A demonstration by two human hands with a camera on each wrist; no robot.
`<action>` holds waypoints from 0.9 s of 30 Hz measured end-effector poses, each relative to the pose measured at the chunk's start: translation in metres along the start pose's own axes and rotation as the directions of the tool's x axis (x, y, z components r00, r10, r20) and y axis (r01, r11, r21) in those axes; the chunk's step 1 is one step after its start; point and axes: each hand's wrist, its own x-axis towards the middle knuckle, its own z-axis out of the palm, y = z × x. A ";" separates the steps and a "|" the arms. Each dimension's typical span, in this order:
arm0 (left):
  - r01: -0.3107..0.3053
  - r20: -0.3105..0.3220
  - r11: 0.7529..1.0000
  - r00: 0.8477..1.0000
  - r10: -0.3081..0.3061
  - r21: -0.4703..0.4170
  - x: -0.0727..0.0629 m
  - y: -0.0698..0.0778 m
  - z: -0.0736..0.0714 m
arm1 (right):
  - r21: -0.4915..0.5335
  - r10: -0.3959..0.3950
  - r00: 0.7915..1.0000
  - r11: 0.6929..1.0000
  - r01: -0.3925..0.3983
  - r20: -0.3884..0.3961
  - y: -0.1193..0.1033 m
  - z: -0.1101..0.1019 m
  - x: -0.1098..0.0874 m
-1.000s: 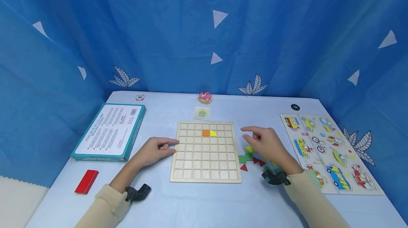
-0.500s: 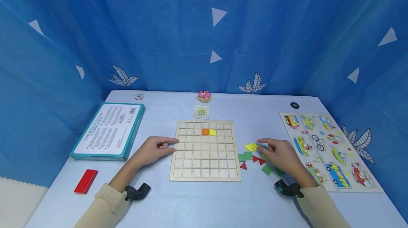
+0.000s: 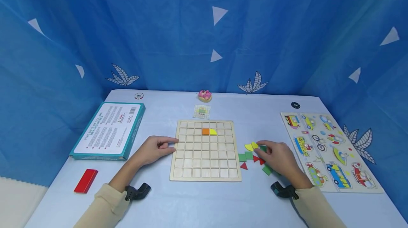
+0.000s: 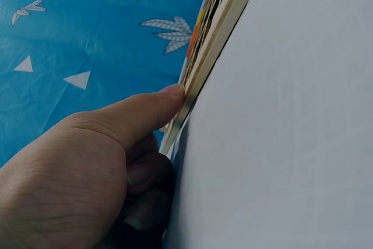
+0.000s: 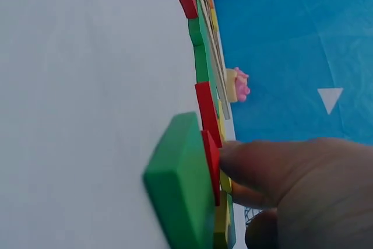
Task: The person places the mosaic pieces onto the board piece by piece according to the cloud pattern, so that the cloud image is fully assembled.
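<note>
A square wooden grid board (image 3: 205, 179) lies mid-table, bearing an orange square (image 3: 205, 131) and a yellow quarter-circle tile (image 3: 213, 132). At its left edge my left hand (image 3: 155, 149) touches the frame with index finger and thumb, the other fingers folded in. In the left wrist view the thumb (image 4: 145, 112) presses against the board's side. Right of the board, my right hand (image 3: 277, 157) pinches a yellow quarter-circle piece (image 3: 254, 145) between thumb and index finger. Beside it lie another yellow piece (image 3: 248, 147), green squares (image 3: 248, 155) and red triangles (image 3: 243, 166). The hand hides part of the pile.
Behind the board are a small pattern card (image 3: 202, 111) and a pink figurine (image 3: 205, 95). A teal-edged box (image 3: 108, 130) and a red block (image 3: 86, 181) lie left. A vehicle puzzle board (image 3: 329, 150) is at right, near two round chips, one dark (image 3: 295, 105).
My right hand has moved right and down from beside the board to the loose pieces, and its thumb and index finger have come closer together at a yellow piece. The left hand stays put.
</note>
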 end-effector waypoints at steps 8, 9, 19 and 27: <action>0.016 0.005 1.000 1.000 -0.016 -0.009 0.000 0.001 -0.003 | -0.071 0.023 0.999 0.997 -0.025 -0.032 -0.003 0.005 0.015; 0.016 0.005 1.000 1.000 -0.016 -0.013 0.000 0.002 -0.003 | -0.082 0.030 0.999 0.996 -0.033 -0.035 -0.004 0.005 0.017; 0.006 0.008 1.000 1.000 -0.006 -0.007 -0.001 0.000 0.002 | -0.034 0.002 1.000 0.999 -0.001 0.019 -0.001 -0.001 0.029; 0.006 0.012 1.000 1.000 -0.006 -0.008 0.001 0.001 -0.002 | 0.005 -0.026 0.991 1.000 0.025 0.134 0.008 -0.009 0.033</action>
